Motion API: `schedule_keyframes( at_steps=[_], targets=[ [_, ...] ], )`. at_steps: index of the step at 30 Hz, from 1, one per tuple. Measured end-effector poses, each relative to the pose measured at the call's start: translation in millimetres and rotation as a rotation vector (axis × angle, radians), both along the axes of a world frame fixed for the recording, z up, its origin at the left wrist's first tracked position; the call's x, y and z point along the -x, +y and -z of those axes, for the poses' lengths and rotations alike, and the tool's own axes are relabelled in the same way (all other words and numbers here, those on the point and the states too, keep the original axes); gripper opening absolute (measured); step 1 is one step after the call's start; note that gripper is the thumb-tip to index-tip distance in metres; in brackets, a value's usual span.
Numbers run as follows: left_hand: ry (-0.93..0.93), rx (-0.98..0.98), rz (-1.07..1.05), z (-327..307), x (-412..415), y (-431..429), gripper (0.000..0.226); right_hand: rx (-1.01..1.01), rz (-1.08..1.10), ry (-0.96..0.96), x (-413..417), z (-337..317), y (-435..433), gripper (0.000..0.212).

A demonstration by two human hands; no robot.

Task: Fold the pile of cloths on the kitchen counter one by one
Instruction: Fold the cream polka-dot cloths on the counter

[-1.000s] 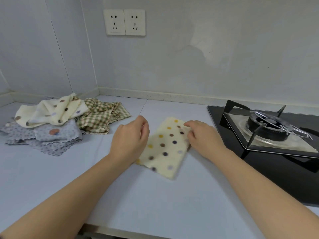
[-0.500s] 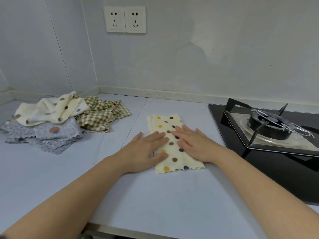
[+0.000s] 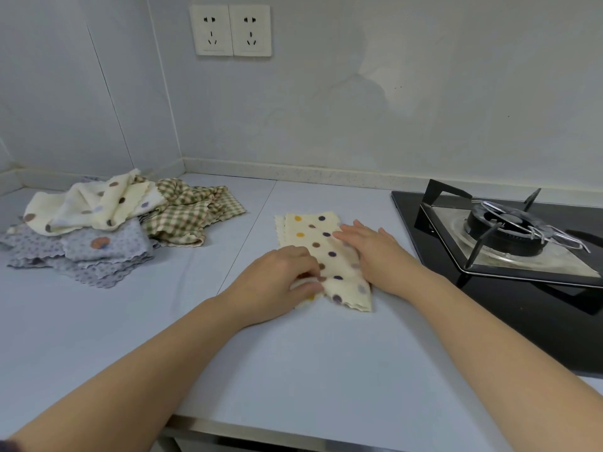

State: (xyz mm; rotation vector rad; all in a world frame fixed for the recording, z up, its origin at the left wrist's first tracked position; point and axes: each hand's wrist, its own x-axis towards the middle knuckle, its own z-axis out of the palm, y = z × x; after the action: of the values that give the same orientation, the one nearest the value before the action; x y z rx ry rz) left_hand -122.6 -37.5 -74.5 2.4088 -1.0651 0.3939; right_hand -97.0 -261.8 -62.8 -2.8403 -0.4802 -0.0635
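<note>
Left hand (image 3: pixel 280 282) pinches the near corner of the dotted cloth (image 3: pixel 313 236). Right hand (image 3: pixel 372 252) presses flat, fingers straight. Cloth lies mid-tabletop (image 3: pixel 293 370), a folded strip. Looks soft, light, limp: best lifted by corners.

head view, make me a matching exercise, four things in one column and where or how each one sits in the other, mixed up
Column A
1 folded spotted cloth
2 checked cloth
3 gas burner
4 sockets

Column B
a on the wall
b far right
c crumpled, at left
d flat, in the middle

Pairs: 1-d, 2-c, 3-b, 4-a
</note>
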Motion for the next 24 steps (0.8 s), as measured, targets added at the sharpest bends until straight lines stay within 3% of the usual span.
schedule_keyframes(
  at_steps=[3,5,7,9,11,13,16,18,21,24],
  targets=[
    [0.303,0.299,-0.096,-3.4,1.2,0.9,0.014,-0.014,-0.056,0.019,-0.8,1.0,-7.0,0.074],
    [0.396,0.444,-0.144,-6.9,0.9,3.7,0.016,-0.084,-0.122,0.018,2.2,-1.0,-7.0,0.079],
    [0.414,0.495,-0.178,-9.0,-1.5,4.6,0.020,-0.249,-0.163,0.028,5.9,-1.1,-2.8,0.065],
    [0.424,0.568,-0.211,-10.3,-5.2,4.3,0.025,-0.451,-0.171,0.057,7.0,-0.1,2.8,0.032],
    [0.438,0.689,-0.249,-11.0,-7.9,8.0,0.028,-0.504,-0.182,0.053,7.8,-0.2,4.9,0.025],
    [0.345,0.605,-0.284,-8.0,-11.8,18.3,0.040,-0.519,-0.206,0.049,8.5,-1.5,3.4,0.032],
    [0.221,0.227,-0.281,-3.6,-14.4,31.2,0.056,-0.598,-0.221,0.035,8.1,-3.7,1.5,0.026],
    [0.210,0.108,-0.219,-2.7,-13.9,30.2,0.057,-0.642,-0.221,0.037,8.5,-4.5,1.1,0.025],
    [0.171,0.093,-0.184,0.8,-13.6,20.2,0.059,-0.698,-0.222,0.063,10.3,-7.2,1.5,0.026],
    [0.117,0.181,-0.206,4.2,-12.4,14.7,0.042,-0.701,-0.197,0.097,10.4,-8.3,2.7,0.029]
  ],
)
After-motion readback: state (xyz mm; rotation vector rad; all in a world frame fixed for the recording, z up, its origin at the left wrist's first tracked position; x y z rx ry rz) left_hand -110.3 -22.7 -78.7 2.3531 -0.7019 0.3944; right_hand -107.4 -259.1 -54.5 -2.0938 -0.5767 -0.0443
